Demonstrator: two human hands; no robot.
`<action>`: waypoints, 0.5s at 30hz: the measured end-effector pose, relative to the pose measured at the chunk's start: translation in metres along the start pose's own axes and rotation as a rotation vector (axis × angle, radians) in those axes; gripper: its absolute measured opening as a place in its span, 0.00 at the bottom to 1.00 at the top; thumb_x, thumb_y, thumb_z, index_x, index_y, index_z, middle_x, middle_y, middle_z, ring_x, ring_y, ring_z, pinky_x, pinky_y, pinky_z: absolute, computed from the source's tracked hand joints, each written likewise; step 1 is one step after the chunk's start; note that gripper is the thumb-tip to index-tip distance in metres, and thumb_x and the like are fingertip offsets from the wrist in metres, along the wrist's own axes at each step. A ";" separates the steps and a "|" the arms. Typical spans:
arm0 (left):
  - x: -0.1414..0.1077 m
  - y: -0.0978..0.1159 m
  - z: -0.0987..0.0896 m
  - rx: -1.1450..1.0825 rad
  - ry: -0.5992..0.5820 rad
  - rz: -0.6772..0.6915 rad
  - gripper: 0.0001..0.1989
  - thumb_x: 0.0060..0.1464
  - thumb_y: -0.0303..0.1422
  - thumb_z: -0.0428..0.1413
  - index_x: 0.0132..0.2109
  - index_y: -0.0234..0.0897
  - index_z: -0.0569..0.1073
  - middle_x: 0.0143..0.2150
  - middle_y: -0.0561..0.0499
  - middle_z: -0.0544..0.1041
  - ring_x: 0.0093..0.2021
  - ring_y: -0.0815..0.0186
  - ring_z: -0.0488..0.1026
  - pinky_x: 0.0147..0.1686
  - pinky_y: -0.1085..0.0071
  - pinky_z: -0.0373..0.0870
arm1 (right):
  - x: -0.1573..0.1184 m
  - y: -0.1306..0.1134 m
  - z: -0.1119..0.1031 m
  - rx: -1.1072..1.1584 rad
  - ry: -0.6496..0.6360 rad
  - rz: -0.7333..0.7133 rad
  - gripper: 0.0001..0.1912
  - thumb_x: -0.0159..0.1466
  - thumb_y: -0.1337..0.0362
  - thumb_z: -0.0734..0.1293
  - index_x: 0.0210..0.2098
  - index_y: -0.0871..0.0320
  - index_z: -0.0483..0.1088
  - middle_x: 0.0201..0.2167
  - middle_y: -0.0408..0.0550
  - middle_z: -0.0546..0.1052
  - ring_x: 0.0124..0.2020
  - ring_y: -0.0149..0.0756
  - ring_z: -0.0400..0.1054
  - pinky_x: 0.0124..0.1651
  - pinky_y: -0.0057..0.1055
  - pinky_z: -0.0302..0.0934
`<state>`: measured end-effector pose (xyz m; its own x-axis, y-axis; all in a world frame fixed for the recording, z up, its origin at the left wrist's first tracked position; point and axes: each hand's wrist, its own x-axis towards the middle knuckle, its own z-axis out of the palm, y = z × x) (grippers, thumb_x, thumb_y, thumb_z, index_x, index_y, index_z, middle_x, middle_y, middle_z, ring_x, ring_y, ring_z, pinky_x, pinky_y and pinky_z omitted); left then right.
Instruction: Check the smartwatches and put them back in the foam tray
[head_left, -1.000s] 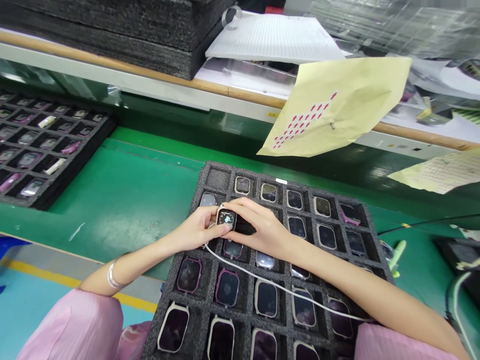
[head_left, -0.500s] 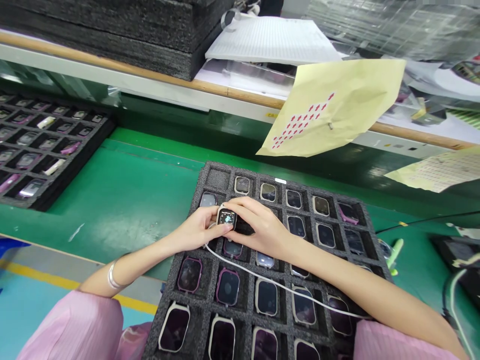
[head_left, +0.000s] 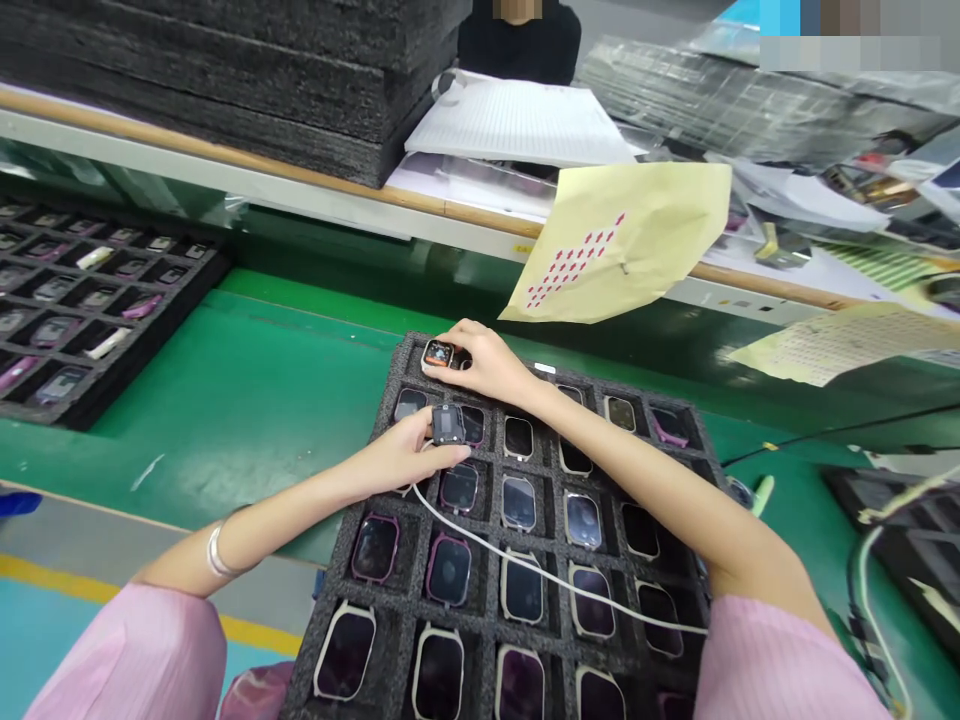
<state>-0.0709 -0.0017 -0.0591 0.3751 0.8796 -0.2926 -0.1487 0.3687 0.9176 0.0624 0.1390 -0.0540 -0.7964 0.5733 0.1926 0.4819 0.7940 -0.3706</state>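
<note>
Lit watch (head_left: pixel 439 354): prob light, rigid, small. Glass likely slick + scratch-prone; I'd hold by case sides, fingers off the face. Pos: at the far L corner pocket of near foam tray (head_left: pixel 337 580), screen facing up; can't tell if it touches foam. R hand (head_left: pixel 487 364) has it pinched btwn thumb + fingertips at the R side of the case.

Dark block (head_left: pixel 448 424): looks stiff, prob light too; best held by edges. L hand (head_left: pixel 409 455) grips it at its L edge, thumb along the near side, over the tray just nearer the person than the watch. White cable (head_left: pixel 555 578) prob flexible, runs from L hand to R sleeve; join to block hidden.

Counts: 1 lit watch, 1 block, 1 cable. Near tray: front row min 4 pale-framed watches (head_left: pixel 439 674); next row, 2 purple-framed ones (head_left: pixel 450 568) at L. Full qty n/a, R arm blocks view. Further out: 1 left foam tray (head_left: pixel 154 335), 2 yellow sheets (head_left: pixel 660 240), 1 black foam stack (head_left: pixel 300 110), 1 co-worker (head_left: pixel 517 48) behind shelf.
</note>
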 end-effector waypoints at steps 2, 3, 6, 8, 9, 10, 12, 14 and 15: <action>0.000 0.005 0.006 0.006 -0.007 -0.045 0.14 0.52 0.37 0.59 0.38 0.35 0.64 0.25 0.59 0.67 0.15 0.79 0.55 0.14 0.79 0.47 | -0.006 -0.002 -0.003 -0.053 -0.081 -0.045 0.22 0.61 0.55 0.71 0.49 0.63 0.72 0.42 0.56 0.73 0.44 0.48 0.67 0.48 0.43 0.62; 0.001 0.007 0.010 0.010 -0.025 -0.051 0.13 0.52 0.37 0.59 0.37 0.35 0.63 0.24 0.59 0.67 0.14 0.80 0.53 0.13 0.79 0.45 | -0.009 -0.002 -0.006 -0.056 -0.095 -0.054 0.24 0.60 0.54 0.71 0.51 0.63 0.71 0.43 0.57 0.72 0.45 0.49 0.67 0.48 0.44 0.62; 0.006 0.008 0.020 0.015 -0.103 -0.046 0.12 0.52 0.35 0.58 0.36 0.36 0.63 0.25 0.57 0.69 0.15 0.79 0.56 0.13 0.79 0.46 | -0.021 0.002 -0.022 -0.010 -0.034 -0.041 0.21 0.64 0.58 0.68 0.53 0.63 0.69 0.46 0.57 0.71 0.46 0.46 0.67 0.49 0.42 0.63; 0.012 0.006 0.023 0.004 -0.143 -0.038 0.11 0.51 0.33 0.59 0.36 0.36 0.64 0.24 0.58 0.69 0.15 0.78 0.57 0.14 0.78 0.50 | -0.027 0.008 -0.033 -0.056 -0.044 -0.021 0.14 0.64 0.62 0.68 0.48 0.61 0.73 0.43 0.55 0.71 0.45 0.46 0.68 0.49 0.42 0.63; 0.016 0.005 0.024 -0.011 -0.158 -0.040 0.10 0.51 0.32 0.59 0.35 0.35 0.65 0.23 0.58 0.68 0.15 0.77 0.58 0.14 0.78 0.51 | -0.029 0.011 -0.038 -0.101 -0.084 -0.010 0.12 0.62 0.64 0.69 0.45 0.61 0.74 0.42 0.55 0.71 0.45 0.47 0.68 0.48 0.43 0.63; 0.019 0.005 0.024 -0.035 -0.168 -0.047 0.09 0.50 0.31 0.59 0.34 0.34 0.66 0.20 0.59 0.67 0.16 0.77 0.58 0.15 0.77 0.52 | -0.031 0.013 -0.041 -0.145 -0.135 0.001 0.12 0.60 0.64 0.71 0.43 0.61 0.75 0.41 0.55 0.71 0.44 0.49 0.67 0.47 0.45 0.64; 0.024 0.005 0.022 -0.104 -0.182 -0.069 0.07 0.51 0.31 0.58 0.32 0.32 0.68 0.17 0.59 0.65 0.16 0.76 0.57 0.17 0.77 0.52 | -0.033 0.016 -0.041 -0.183 -0.203 0.019 0.15 0.56 0.65 0.73 0.43 0.62 0.75 0.40 0.55 0.71 0.43 0.51 0.67 0.44 0.45 0.64; 0.026 0.004 0.020 -0.145 -0.191 -0.082 0.07 0.51 0.31 0.59 0.33 0.30 0.70 0.17 0.59 0.64 0.16 0.76 0.58 0.18 0.76 0.52 | -0.033 0.017 -0.036 -0.177 -0.189 0.039 0.16 0.54 0.65 0.74 0.42 0.62 0.75 0.39 0.54 0.70 0.43 0.51 0.67 0.43 0.45 0.64; 0.026 0.004 0.019 -0.145 -0.191 -0.076 0.08 0.51 0.32 0.59 0.33 0.30 0.70 0.17 0.58 0.65 0.16 0.76 0.58 0.18 0.76 0.52 | -0.033 0.017 -0.032 -0.167 -0.168 0.055 0.16 0.54 0.65 0.74 0.42 0.62 0.75 0.39 0.54 0.70 0.43 0.50 0.67 0.44 0.44 0.64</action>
<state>-0.0444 0.0170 -0.0579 0.5544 0.7801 -0.2901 -0.2380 0.4826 0.8429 0.1089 0.1403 -0.0375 -0.8101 0.5861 0.0176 0.5690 0.7930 -0.2179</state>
